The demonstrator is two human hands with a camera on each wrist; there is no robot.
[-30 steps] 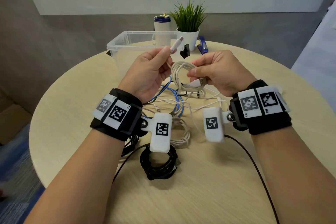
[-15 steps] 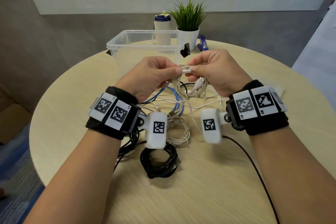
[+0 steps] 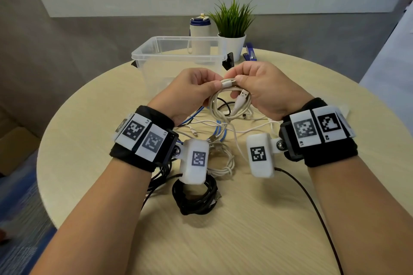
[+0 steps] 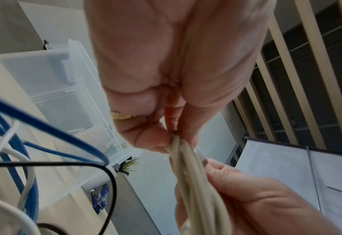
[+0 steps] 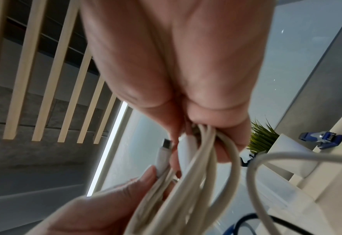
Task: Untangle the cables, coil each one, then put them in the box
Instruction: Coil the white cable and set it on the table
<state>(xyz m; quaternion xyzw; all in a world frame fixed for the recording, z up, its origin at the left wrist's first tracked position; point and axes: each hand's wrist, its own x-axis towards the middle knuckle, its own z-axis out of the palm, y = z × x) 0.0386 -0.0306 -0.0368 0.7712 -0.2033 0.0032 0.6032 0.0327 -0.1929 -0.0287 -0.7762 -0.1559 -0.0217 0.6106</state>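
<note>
Both hands hold a coiled off-white cable (image 3: 225,107) above the table (image 3: 245,241). My left hand (image 3: 194,89) pinches the coil's strands (image 4: 190,171) and a white plug end (image 3: 226,83) at the top. My right hand (image 3: 261,87) grips the bundle (image 5: 202,159) from the other side, fingers curled round it; a second USB plug (image 3: 242,96) dangles below. A tangle of blue (image 3: 220,134) and thin white cables lies under the hands. The clear plastic box (image 3: 178,60) stands open just beyond them.
A coiled black cable (image 3: 196,196) and a coiled white cable (image 3: 221,161) lie on the table near my wrists. Behind the box stand a white bottle (image 3: 200,33), a potted plant (image 3: 233,27) and a blue stapler (image 3: 250,53). A black wire (image 3: 312,207) trails from my right wrist.
My left hand brought the white plug end down from beside the box rim to the top of the coil, meeting the right hand. Both hands now pinch the coil together.
</note>
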